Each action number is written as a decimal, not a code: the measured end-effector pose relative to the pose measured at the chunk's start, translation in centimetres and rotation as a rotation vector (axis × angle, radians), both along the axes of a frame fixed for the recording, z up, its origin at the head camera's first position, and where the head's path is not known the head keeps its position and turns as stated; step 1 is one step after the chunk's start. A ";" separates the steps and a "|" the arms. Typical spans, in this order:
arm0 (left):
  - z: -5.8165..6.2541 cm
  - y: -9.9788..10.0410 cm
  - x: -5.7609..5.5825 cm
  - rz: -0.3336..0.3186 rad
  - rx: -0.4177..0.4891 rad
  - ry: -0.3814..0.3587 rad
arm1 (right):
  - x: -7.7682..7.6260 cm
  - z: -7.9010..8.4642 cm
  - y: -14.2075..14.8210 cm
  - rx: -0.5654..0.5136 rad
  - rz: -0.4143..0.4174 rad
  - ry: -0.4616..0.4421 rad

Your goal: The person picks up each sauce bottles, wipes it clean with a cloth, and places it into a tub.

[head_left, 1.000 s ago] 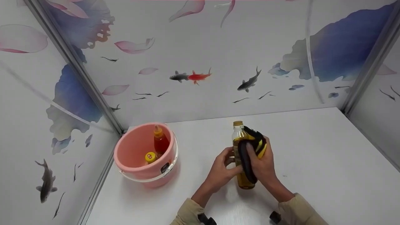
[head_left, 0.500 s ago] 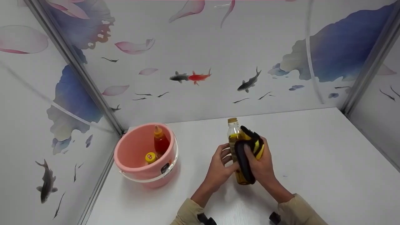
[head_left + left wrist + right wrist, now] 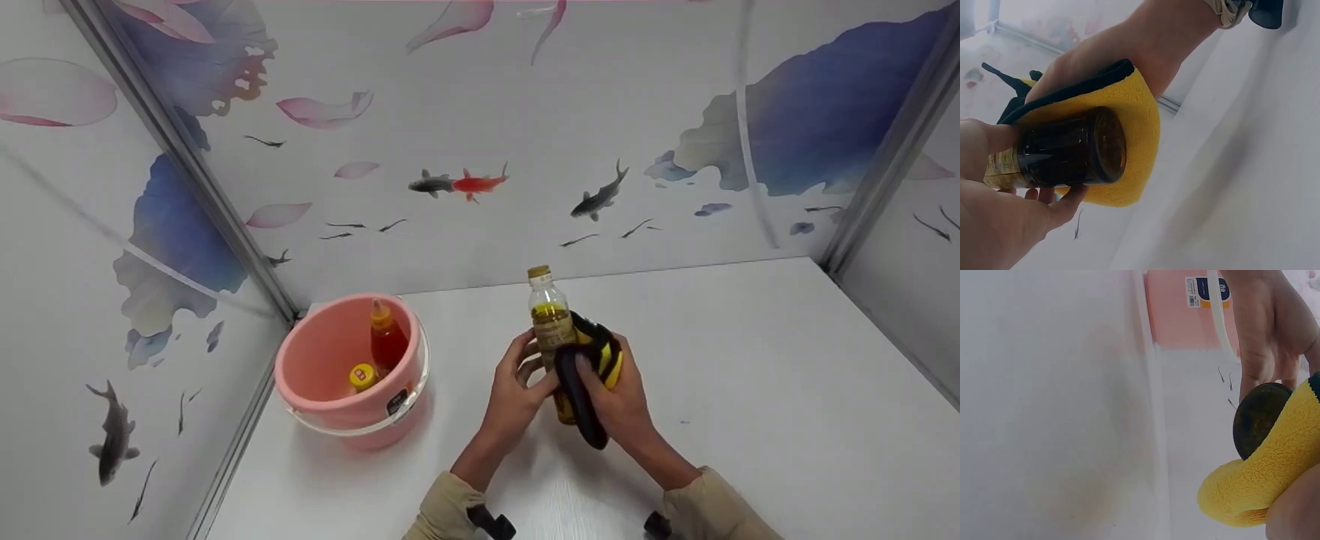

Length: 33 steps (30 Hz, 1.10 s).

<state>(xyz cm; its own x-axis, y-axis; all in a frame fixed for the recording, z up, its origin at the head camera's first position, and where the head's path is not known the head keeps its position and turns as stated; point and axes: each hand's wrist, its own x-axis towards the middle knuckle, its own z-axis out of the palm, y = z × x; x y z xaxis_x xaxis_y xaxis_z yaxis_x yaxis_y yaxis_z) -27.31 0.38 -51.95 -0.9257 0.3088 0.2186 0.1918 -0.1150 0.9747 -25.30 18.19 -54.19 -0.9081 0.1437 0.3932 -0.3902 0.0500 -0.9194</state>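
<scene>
A clear glass bottle of yellow-brown oil with a gold cap is held up off the table, its top leaning left. My left hand grips its left side, thumb and fingers round the label; the left wrist view shows the bottle's dark base. My right hand holds a yellow cloth with black edging wrapped against the bottle's right side. In the right wrist view the fluffy yellow cloth covers part of the bottle's round base. The cloth hides most of my right fingers.
To the left on the white table stands a pink bucket with a white handle. Inside it are a red sauce bottle with a pointed yellow top and a yellow-capped container. Printed walls enclose the table's back and sides.
Both hands have carried the bottle up and to the left, and it has tilted more. More of its label shows now. The bucket has stayed put.
</scene>
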 end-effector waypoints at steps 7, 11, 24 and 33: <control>-0.2 0.2 0.2 -0.042 -0.053 0.004 | 0.0 0.1 0.1 0.008 -0.022 -0.017; 0.0 0.5 0.4 -0.048 -0.103 0.020 | 0.0 0.3 0.2 0.003 -0.026 -0.020; -0.5 1.1 1.1 -0.093 -0.118 -0.028 | -0.1 1.2 0.8 -0.020 -0.060 -0.007; -0.4 1.2 1.2 -0.100 -0.139 -0.003 | -0.2 1.2 1.1 -0.034 -0.062 0.011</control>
<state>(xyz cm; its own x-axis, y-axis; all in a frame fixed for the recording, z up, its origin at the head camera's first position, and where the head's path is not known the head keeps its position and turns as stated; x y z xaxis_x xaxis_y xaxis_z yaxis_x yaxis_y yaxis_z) -26.08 1.61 -52.32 -0.8893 0.4264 0.1650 0.1834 0.0023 0.9830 -25.47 19.26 -52.96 -0.8928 0.2136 0.3966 -0.3970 0.0430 -0.9168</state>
